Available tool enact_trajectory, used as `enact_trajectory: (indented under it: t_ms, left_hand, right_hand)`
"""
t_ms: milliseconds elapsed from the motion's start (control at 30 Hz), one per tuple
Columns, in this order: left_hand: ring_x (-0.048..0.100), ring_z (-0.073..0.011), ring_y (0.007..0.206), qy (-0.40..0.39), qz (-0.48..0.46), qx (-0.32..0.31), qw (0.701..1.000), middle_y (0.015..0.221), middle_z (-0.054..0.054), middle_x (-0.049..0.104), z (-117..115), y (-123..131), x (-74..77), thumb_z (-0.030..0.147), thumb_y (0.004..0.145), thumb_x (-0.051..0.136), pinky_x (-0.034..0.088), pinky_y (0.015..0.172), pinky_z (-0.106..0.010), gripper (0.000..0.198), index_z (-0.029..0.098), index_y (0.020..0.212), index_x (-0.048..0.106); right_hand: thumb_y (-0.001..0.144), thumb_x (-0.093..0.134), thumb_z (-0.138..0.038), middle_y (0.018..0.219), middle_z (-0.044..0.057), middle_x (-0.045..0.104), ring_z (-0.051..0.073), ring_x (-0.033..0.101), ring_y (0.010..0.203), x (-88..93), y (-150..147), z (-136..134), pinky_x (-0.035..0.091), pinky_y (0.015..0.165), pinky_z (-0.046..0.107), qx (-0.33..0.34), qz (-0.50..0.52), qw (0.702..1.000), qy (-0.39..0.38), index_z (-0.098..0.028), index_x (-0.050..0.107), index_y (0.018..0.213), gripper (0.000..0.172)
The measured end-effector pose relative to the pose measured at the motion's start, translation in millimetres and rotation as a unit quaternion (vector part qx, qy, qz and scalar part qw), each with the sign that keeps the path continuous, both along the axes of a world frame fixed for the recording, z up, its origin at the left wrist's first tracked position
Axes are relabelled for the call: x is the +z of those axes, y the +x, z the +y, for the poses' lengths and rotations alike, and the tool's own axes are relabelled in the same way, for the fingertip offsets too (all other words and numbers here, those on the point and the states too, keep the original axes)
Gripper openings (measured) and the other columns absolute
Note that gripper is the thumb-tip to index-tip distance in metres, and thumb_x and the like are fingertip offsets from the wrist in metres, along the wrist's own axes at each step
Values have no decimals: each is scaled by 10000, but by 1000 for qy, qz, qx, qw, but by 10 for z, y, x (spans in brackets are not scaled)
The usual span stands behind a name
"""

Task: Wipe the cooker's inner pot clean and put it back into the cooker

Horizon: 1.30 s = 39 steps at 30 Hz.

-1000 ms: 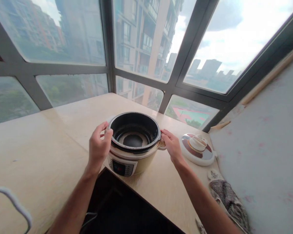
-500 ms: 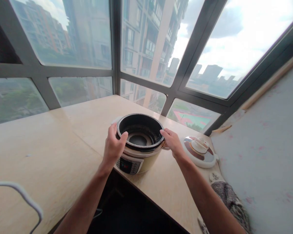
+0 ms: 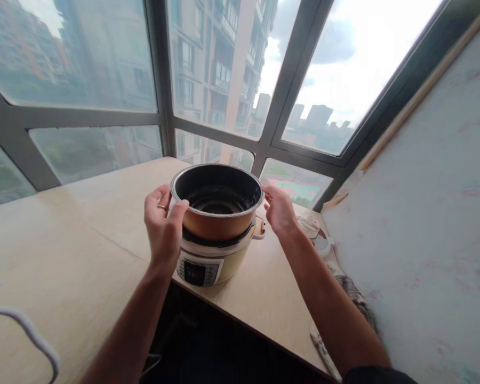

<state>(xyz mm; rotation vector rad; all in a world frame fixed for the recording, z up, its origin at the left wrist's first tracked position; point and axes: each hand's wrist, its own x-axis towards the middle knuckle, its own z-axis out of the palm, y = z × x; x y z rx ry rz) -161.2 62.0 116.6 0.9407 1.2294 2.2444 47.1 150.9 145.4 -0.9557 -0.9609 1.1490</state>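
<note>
A round inner pot (image 3: pixel 218 226), black inside and copper-brown outside, is raised partly out of a cream electric pressure cooker (image 3: pixel 234 264). My left hand (image 3: pixel 163 221) grips the pot's rim at its left side, thumb over the edge. At the right side of the rim, my right hand (image 3: pixel 278 205) holds on with its fingertips. The cooker stands upright near the counter's edge, its dark display and buttons facing me. Part of its right handle shows below the pot.
The cooker's lid (image 3: pixel 318 234) lies on the wooden counter (image 3: pixel 108 277) to the right, partly behind my forearm. Beyond it is a patterned wall (image 3: pixel 424 213). A patterned cloth (image 3: pixel 354 293) lies along the wall. A white cable (image 3: pixel 32 330) loops at the lower left. Windows enclose the back.
Both hands have lifted the inner pot upward, so its copper-brown side now shows above the cooker. The view has turned slightly to the right.
</note>
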Motion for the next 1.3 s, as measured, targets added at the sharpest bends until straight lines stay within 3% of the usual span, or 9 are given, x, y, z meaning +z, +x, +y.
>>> enact_trajectory:
  t_ms: [133,200,300,433,567,800,1100,1300]
  left_hand:
    - [639,-247,1221,111,8,-37,993,1253,-87,681,-112,256,257,232,789,727,462,1125,-439,455,218,1204,541]
    - [611,-235,1267,157,33,-61,985,1290,-67,663,-181,442,357,237,823,716,450,1140,-415,441,249,1227,539]
    - [543,-248,1357,213,50,-100,971,1387,-55,613,-267,767,448,250,860,698,422,1170,-429,443,265,1270,532]
    - [459,-265,1442,234,26,-193,953,1493,-52,544,-349,1239,434,230,878,678,376,1206,-458,482,275,1328,508]
    - [446,-279,1453,174,19,-267,948,1524,-88,509,-433,1705,231,233,860,696,364,1208,-471,564,263,1372,461]
    - [460,-279,1440,32,-3,-347,937,1538,-136,490,-631,2278,-359,277,881,679,354,1211,-475,574,232,1399,433]
    - [501,-291,1407,-87,-24,-341,936,1477,-156,555,-682,2274,-961,283,837,735,346,1215,-481,578,200,1355,492]
    - [535,-294,1380,-122,-34,-300,946,1406,-148,617,-639,2187,-1177,275,824,740,378,1196,-482,508,203,1286,542]
  right_hand:
    - [710,721,-384,1023,-1,742,219,650,1039,297,16,-293,498,928,368,61,59,984,154,-221,716,953,293]
    - [765,695,-389,1081,18,728,226,650,1060,412,100,-479,505,955,388,53,66,974,210,-217,695,1071,351]
    - [788,697,-366,1145,25,701,230,642,1100,499,341,-757,504,990,410,-33,63,968,240,-220,660,1178,418]
    - [784,700,-306,1165,32,678,241,631,1131,448,791,-1117,494,1028,435,-139,36,959,245,-211,653,1215,444]
    - [753,699,-262,1169,43,685,253,634,1126,240,1226,-1459,485,1047,457,-211,21,952,221,-201,664,1212,464]
    - [681,698,-218,1089,44,711,219,655,965,-368,1753,-1843,515,957,412,-303,37,946,111,-189,679,1192,512]
    - [648,672,-195,1107,55,708,235,641,1001,-1143,1841,-1888,490,998,437,-280,82,956,26,-192,664,1219,571]
    - [634,684,-190,1195,71,688,234,623,1045,-1430,1783,-1811,461,1018,420,-275,95,957,-4,-192,615,1310,680]
